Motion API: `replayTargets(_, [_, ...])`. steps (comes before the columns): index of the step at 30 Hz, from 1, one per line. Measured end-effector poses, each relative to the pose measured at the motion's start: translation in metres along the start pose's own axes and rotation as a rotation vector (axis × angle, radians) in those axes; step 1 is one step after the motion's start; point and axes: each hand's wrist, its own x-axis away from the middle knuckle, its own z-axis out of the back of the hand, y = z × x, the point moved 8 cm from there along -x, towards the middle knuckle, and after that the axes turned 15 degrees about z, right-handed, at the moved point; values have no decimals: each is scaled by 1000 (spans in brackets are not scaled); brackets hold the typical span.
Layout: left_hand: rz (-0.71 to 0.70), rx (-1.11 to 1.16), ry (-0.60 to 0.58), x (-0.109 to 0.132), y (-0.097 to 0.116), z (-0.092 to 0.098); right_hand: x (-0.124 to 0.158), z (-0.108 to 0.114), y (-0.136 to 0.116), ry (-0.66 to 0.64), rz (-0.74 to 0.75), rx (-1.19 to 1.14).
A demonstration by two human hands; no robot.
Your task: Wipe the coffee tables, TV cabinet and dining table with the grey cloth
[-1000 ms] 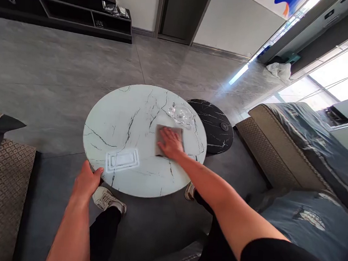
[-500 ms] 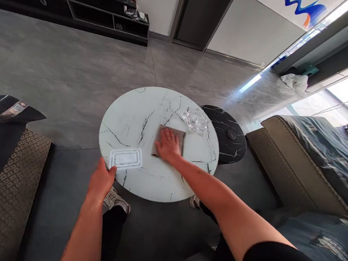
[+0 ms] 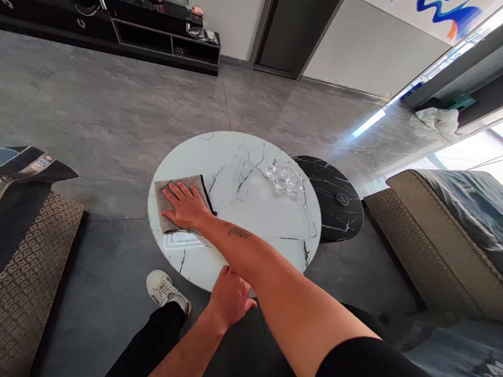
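Covering most of the grey cloth, the right hand presses down.

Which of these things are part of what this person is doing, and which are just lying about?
In use: the cloth under the right hand; the white table it lies on; the left hand at the table's rim.

Just lying about: the glass dish on the table; the black side table; the sofa; the black cabinet.
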Motion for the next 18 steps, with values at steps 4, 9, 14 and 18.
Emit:
replayTargets(4, [52,-112,68,9,6,-5,94,22,38,-12,-105,26])
replayTargets(9, [38,-181,144,15,9,-11,287,52,125,-59,-534,164])
replayTargets(14, [32,-244,269,17,15,-25,430,65,180,-10,-953,279])
replayTargets(18, [33,-288,280,15,14,-33,403,57,178,0,-1105,260])
